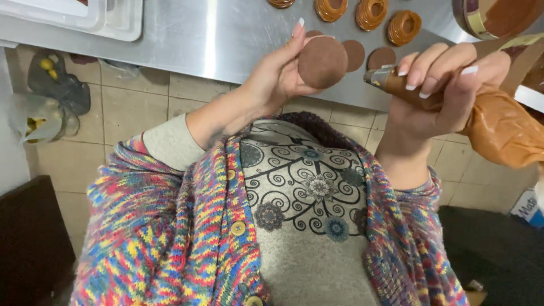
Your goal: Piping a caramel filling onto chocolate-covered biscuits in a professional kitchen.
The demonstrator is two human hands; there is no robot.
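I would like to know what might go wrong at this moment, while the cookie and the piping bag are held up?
1. The left hand pinches the round brown cookie disc only at its rim, near the steel table's edge. It may slip and fall to the tiled floor.
2. The right hand grips the full caramel-coloured piping bag, its metal nozzle apart from the disc. Filling squeezed out now might drip onto the grey patterned sweater.
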